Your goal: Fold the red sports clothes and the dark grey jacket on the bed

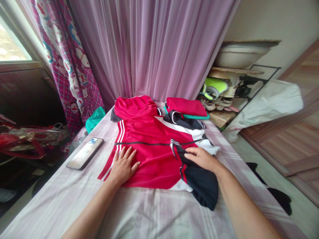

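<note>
A red track jacket [152,159] with white panels and a black zip lies spread on the cloth-covered table. My left hand [124,167] rests flat on its left side, fingers spread, beside the white stripes of the hem. The dark navy sleeve [201,182] with red piping is folded inward over the front; my right hand [203,158] grips it near the striped cuff. The other navy sleeve [183,120] lies folded at the far side of the jacket.
Behind the jacket are a red garment [137,105] and a folded red garment [185,106] on teal cloth. A phone [85,153] lies at the left. Teal fabric [95,120] hangs by the left edge. A shoe rack [231,96] stands at the right; curtains [154,49] hang behind.
</note>
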A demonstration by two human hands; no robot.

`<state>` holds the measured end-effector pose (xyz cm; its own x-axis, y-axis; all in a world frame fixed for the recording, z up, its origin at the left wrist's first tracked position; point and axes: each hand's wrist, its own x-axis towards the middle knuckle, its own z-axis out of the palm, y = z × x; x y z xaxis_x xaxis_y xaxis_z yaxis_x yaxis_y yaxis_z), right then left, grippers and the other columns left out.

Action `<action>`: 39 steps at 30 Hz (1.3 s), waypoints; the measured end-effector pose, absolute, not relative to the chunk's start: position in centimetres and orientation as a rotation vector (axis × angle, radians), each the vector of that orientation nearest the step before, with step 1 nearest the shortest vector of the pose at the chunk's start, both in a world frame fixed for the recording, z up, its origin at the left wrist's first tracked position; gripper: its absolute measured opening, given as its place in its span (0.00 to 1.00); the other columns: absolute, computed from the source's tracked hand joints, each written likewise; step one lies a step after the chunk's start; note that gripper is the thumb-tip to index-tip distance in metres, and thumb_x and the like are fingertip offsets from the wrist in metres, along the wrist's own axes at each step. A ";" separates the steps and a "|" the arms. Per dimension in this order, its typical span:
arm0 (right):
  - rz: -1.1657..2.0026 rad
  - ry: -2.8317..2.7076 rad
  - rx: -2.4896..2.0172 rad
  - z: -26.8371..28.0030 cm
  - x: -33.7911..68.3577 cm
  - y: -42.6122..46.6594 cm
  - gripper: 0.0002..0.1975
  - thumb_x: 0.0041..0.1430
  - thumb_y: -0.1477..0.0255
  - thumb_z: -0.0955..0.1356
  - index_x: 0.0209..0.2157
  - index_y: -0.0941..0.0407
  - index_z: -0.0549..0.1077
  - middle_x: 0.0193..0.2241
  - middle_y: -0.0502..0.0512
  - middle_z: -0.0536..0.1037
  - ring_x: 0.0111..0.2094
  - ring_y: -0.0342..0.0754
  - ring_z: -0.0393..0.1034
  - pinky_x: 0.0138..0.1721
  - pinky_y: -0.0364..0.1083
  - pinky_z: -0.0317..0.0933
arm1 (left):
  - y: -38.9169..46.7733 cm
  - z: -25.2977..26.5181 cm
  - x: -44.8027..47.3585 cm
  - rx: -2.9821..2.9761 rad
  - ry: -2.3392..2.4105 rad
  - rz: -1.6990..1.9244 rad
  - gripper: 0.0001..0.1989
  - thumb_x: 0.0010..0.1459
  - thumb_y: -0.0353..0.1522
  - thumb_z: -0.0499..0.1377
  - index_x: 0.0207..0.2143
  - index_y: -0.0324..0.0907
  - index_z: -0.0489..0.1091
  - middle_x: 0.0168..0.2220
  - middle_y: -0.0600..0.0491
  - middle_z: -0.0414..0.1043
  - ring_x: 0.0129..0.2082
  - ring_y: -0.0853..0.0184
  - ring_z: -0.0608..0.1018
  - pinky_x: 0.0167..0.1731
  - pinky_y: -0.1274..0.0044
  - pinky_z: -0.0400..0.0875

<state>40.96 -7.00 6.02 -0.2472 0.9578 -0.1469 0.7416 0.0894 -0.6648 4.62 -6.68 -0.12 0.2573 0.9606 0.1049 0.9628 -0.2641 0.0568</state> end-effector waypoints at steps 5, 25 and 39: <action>1.115 -1.980 -1.504 6.6 41.0 -6.5 0.19 0.58 0.58 0.66 0.43 0.54 0.80 0.41 0.56 0.83 0.43 0.53 0.76 0.46 0.49 0.68 | -6.6 0.2 4.7 -2.470 -1.901 -0.155 0.31 0.63 0.49 0.50 0.64 0.46 0.62 0.67 0.49 0.57 0.69 0.48 0.54 0.65 0.53 0.46; 0.075 -1.529 -2.651 2.2 49.8 -2.4 0.22 0.63 0.60 0.61 0.50 0.56 0.76 0.41 0.66 0.81 0.42 0.59 0.76 0.38 0.49 0.64 | -5.3 0.5 2.8 -2.565 -1.861 -0.339 0.29 0.66 0.47 0.47 0.62 0.42 0.63 0.64 0.44 0.63 0.63 0.56 0.67 0.62 0.61 0.60; -0.197 -1.618 -2.508 3.5 49.6 -2.0 0.23 0.65 0.62 0.59 0.54 0.56 0.73 0.46 0.66 0.79 0.46 0.59 0.74 0.42 0.53 0.65 | 6.1 3.9 -2.0 -2.175 -2.423 -0.230 0.29 0.64 0.45 0.48 0.59 0.36 0.66 0.56 0.40 0.72 0.54 0.57 0.76 0.52 0.71 0.69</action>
<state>49.61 -2.00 3.55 0.4096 0.8921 0.1909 0.9118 -0.4069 -0.0548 -1.99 6.07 3.93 -0.1079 0.9942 0.0029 0.9769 0.1055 0.1857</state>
